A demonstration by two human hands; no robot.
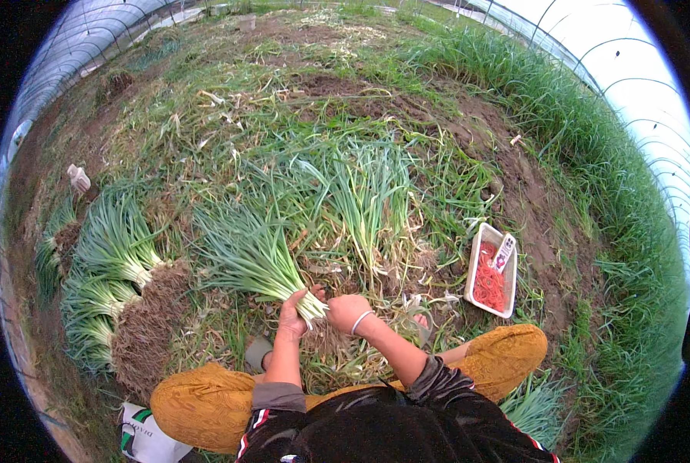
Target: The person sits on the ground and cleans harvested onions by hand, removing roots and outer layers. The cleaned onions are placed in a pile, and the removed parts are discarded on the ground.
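Note:
A thick bunch of green onions (272,254) lies in my left hand (293,315), which wraps around its pale lower stalks. The green leaves fan out to the upper left, and the brown roots (326,340) hang below. Against the white stalk ends, my right hand (347,312) is curled with its knuckles up. Its fingertips are hidden, so what they grip cannot be made out. Just beyond my hands, a loose heap of green onions (371,197) rests on the ground, its roots toward the right.
On the left lie several bundled green onions (113,246) with matted roots (148,330). A white plastic basket (470,283) at right holds red rubber bands (487,283) and a printed white item (504,253). A white bag (154,440) sits by my left knee. Leaf scraps litter the soil.

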